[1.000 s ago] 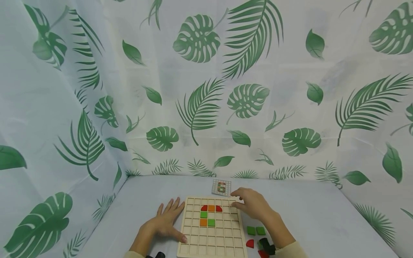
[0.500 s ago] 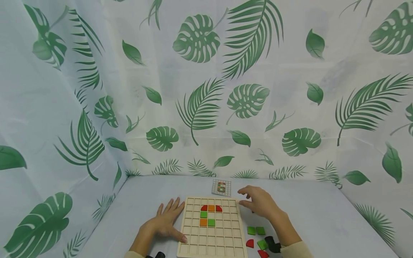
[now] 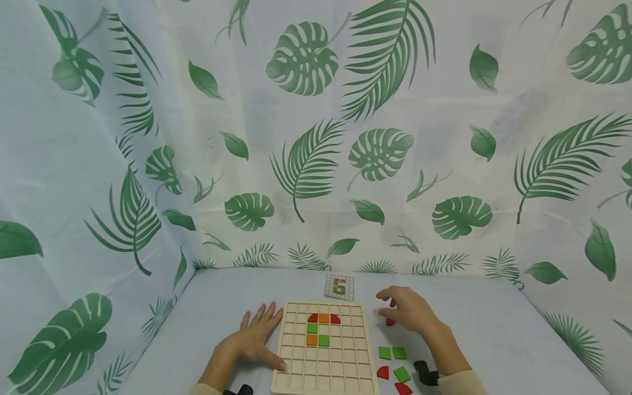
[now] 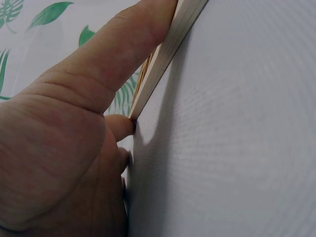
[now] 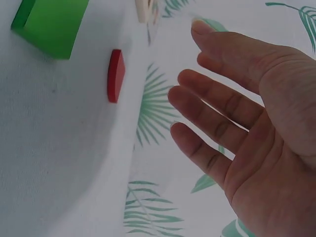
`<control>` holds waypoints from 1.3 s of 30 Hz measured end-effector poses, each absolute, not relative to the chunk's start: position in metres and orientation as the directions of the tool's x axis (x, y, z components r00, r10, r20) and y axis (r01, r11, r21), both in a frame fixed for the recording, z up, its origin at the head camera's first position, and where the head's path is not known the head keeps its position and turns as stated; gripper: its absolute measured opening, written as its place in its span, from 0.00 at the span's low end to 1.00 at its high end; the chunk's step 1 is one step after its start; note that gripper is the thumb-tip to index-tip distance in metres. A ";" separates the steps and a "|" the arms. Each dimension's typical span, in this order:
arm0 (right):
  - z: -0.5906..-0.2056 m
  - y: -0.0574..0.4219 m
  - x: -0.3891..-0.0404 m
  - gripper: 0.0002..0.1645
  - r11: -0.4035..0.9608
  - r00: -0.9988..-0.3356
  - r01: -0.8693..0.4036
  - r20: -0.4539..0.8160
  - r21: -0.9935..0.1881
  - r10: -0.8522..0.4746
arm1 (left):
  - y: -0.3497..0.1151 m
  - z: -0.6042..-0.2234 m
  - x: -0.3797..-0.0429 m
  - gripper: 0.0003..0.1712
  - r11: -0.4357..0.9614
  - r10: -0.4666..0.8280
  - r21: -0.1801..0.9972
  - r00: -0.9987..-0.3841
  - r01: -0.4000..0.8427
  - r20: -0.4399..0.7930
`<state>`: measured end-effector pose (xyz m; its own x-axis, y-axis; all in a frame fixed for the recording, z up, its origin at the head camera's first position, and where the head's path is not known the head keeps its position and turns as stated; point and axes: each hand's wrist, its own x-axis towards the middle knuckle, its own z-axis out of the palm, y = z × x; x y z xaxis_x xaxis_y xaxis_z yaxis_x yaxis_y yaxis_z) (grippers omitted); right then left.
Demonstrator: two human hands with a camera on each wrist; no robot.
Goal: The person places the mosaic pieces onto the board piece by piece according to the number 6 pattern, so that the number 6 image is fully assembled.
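Note:
A pale wooden grid board [image 3: 345, 362] lies flat in the head view, with red, orange and green pieces, such as an orange square [image 3: 323, 318], in its upper cells. My left hand [image 3: 252, 340] rests spread at its left side, the thumb lying over the board's edge. In the left wrist view that thumb touches the board's side [image 4: 165, 54]. Right of the board, my right hand [image 3: 407, 311] hovers over a red piece [image 3: 390, 322], partly hidden below it. The right wrist view has this hand's fingers loosely bent, holding nothing, apart from the red piece [image 5: 116, 76].
Behind the board lies a small printed card [image 3: 339, 287] with a coloured grid figure. Loose green squares [image 3: 384, 353] and red rounded pieces [image 3: 383, 372] lie right of the board, near a black wrist device [image 3: 425, 374]. Leaf-patterned cloth [image 3: 316, 164] surrounds the table.
My right hand has moved right, away from the board's upper right corner, and a red piece now shows under it. Loose pieces beside its wrist are uncovered. The left hand stays put.

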<state>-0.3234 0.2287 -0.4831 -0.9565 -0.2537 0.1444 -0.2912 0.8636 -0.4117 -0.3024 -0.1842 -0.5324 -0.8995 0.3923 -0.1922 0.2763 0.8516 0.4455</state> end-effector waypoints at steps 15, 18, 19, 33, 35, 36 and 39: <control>-0.488 0.243 -0.323 0.18 0.877 -0.979 -0.205 0.071 -0.435 -0.194 | -0.185 -0.534 -0.304 0.81 0.849 0.393 0.451 -0.900 0.276 -0.188; -0.489 0.244 -0.323 0.18 0.878 -0.979 -0.202 0.062 -0.434 -0.194 | -0.185 -0.533 -0.304 0.81 0.851 0.393 0.447 -0.900 0.277 -0.189; -0.489 0.244 -0.323 0.18 0.878 -0.979 -0.202 0.058 -0.434 -0.196 | -0.185 -0.533 -0.304 0.81 0.850 0.394 0.446 -0.900 0.280 -0.187; -0.499 0.245 -0.324 0.12 0.870 -0.980 -0.181 0.007 -0.459 -0.200 | -0.183 -0.529 -0.301 0.80 0.855 0.387 0.442 -0.901 0.272 -0.196; -0.500 0.243 -0.325 0.11 0.869 -0.980 -0.180 0.010 -0.461 -0.197 | -0.182 -0.528 -0.300 0.80 0.854 0.387 0.444 -0.901 0.271 -0.195; -0.501 0.243 -0.325 0.11 0.870 -0.981 -0.178 0.010 -0.460 -0.195 | -0.182 -0.528 -0.299 0.80 0.853 0.386 0.446 -0.902 0.269 -0.194; -0.503 0.240 -0.326 0.10 0.867 -0.981 -0.179 0.014 -0.464 -0.195 | -0.182 -0.527 -0.299 0.80 0.852 0.387 0.448 -0.902 0.270 -0.192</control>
